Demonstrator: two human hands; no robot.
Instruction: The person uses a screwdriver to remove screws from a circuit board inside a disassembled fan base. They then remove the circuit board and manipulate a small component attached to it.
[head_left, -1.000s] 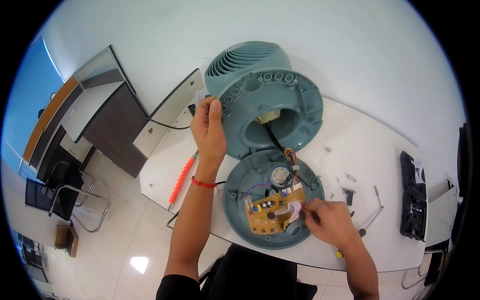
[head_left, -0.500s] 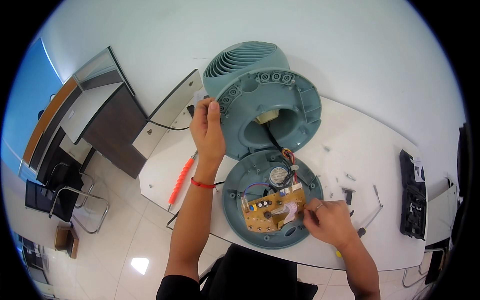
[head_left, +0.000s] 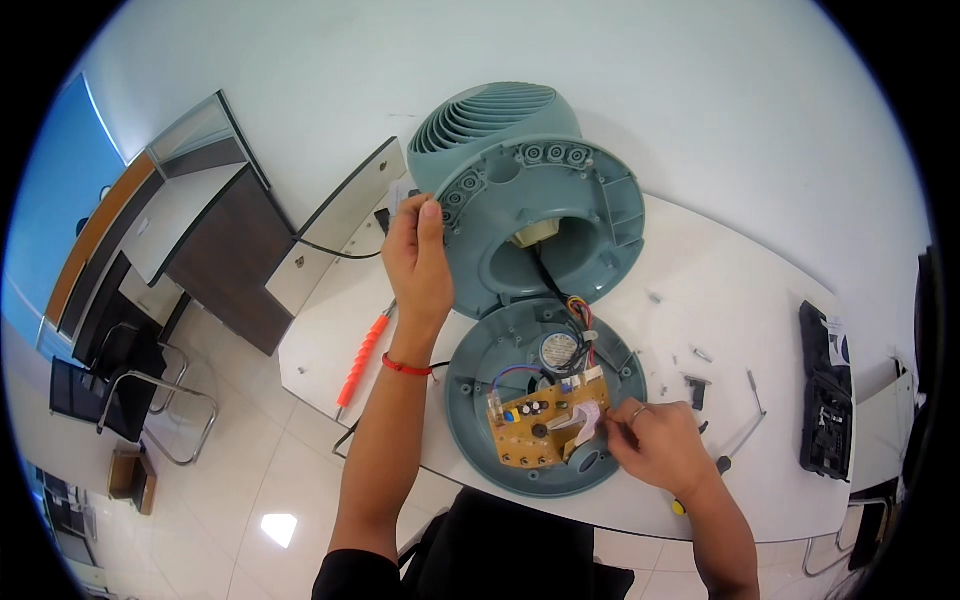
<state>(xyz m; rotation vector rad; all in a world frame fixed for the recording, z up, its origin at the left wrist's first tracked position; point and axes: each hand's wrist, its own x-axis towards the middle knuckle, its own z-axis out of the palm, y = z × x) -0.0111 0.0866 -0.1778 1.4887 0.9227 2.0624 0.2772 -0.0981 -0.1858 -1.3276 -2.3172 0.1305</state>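
Observation:
My left hand (head_left: 418, 250) is closed on the left rim of a raised grey-green round housing (head_left: 605, 255), whose fan head (head_left: 485, 130) with curved grille rests behind it. Wires (head_left: 580, 315) run from its centre down into a round base (head_left: 475, 450), which holds a silver motor (head_left: 558, 350) and a tan circuit board (head_left: 525, 450) with a white ribbon (head_left: 585, 420). My right hand (head_left: 650, 445) has its fingers curled at the board's right edge; what they grip, if anything, is hidden.
On the white table (head_left: 740, 280) lie an orange screwdriver (head_left: 363, 363), several small metal parts (head_left: 703, 356), a long-shafted tool (head_left: 750, 425) and a black tool case (head_left: 825, 385). A second desk (head_left: 205, 230) and a black chair (head_left: 115, 390) stand to the left, a wall behind.
The circuit board and raised housing shift very slightly to and fro. My hands stay in almost the same places and poses.

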